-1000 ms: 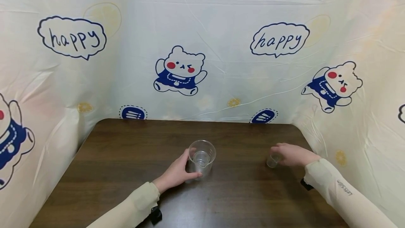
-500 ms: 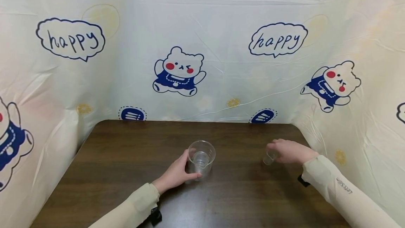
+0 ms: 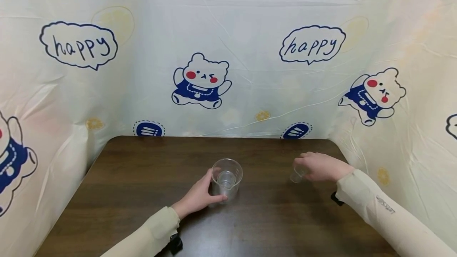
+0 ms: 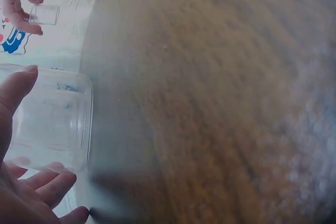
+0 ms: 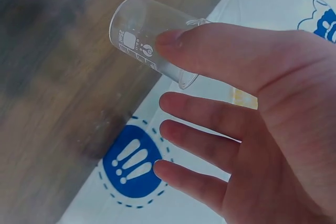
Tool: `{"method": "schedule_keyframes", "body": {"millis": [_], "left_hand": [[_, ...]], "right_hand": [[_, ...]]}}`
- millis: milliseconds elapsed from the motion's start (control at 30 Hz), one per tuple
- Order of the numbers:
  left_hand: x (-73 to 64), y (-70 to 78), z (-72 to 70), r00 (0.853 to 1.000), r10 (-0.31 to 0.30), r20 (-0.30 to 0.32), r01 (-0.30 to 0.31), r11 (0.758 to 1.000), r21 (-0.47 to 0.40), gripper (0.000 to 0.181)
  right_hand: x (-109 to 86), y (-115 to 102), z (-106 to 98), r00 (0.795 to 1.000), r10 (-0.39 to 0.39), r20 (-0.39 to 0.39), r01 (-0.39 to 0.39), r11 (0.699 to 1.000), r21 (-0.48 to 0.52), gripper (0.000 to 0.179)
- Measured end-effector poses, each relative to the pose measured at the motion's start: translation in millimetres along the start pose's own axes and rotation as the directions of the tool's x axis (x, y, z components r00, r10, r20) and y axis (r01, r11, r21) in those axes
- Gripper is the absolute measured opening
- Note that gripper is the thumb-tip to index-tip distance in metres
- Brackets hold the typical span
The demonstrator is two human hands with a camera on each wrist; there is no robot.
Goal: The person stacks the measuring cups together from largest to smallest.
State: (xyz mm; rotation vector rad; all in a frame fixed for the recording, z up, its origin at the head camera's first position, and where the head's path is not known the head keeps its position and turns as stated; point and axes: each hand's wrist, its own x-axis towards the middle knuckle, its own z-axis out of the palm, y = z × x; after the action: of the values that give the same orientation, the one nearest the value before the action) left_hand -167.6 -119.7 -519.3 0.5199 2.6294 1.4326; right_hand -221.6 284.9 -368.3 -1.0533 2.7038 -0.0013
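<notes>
My left hand [image 3: 198,196] grips the side of a large clear glass beaker [image 3: 232,189] standing on the table, thumb in front and fingers behind. Inside it a smaller clear vessel [image 3: 226,178] shows, nested near the bottom. To the right, my right hand [image 3: 323,165] pinches a small clear beaker [image 3: 296,177] near its rim and holds it above the tabletop, base downward. White markings reading 25 ml are on that small beaker [image 5: 139,30] in the right wrist view, where the thumb lies along its side and three fingers extend apart from it.
Both beakers are over a dark brown wooden table [image 3: 143,169]. A pale curtain [image 3: 250,19] with bear drawings and "happy" bubbles encloses it at the back and both sides. The small beaker is well right of the large one.
My right hand has moved left and slightly toward the back, carrying the small beaker, which has risen from the table. My left hand and the large beaker stay in place.
</notes>
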Motion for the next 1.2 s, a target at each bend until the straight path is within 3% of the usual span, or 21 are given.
{"method": "schedule_keyframes", "body": {"millis": [400,1200], "left_hand": [[0.2,-0.1,-0.4,1.0,-0.02,0.013,0.02,1.0,0.007,0.093],[1.5,-0.6,-0.8,1.0,-0.017,0.021,0.017,1.0,0.007,0.093]], "right_hand": [[12.1,-17,-9,1.0,-0.016,-0.002,0.016,1.0,-0.026,0.027],[31.8,-48,-32,0.991,-0.132,-0.017,0.129,0.986,-0.105,0.029]]}}
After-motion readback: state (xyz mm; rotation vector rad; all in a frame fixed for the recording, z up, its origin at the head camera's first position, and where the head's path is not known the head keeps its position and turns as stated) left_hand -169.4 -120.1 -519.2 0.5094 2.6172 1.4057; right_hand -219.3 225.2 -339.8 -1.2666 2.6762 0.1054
